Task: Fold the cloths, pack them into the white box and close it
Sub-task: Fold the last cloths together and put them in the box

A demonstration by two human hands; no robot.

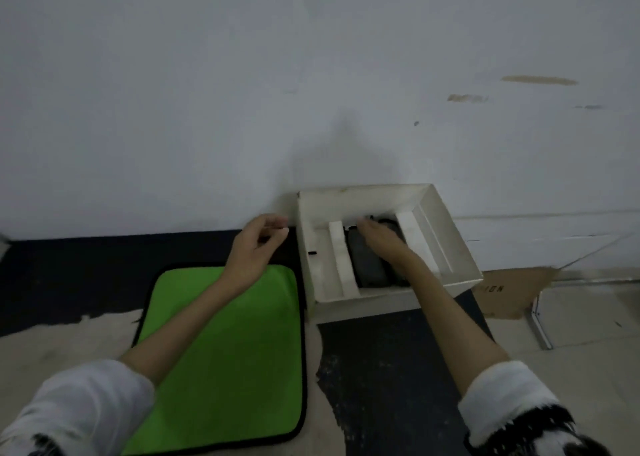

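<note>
An open white box (446,234) stands against the wall at centre right. A folded dark grey cloth (369,265) lies inside it, between two white strips. My right hand (379,237) reaches into the box and rests flat on that cloth, fingers pointing to the far wall. My left hand (259,244) hovers just left of the box, fingers loosely curled and holding nothing. A green cloth with black edging (225,358) lies spread flat on the floor under my left forearm.
A dark mat (388,379) and a pale fuzzy rug (62,345) cover the floor. A brown cardboard sheet (512,293) lies right of the box. A pale wall (242,92) rises directly behind everything.
</note>
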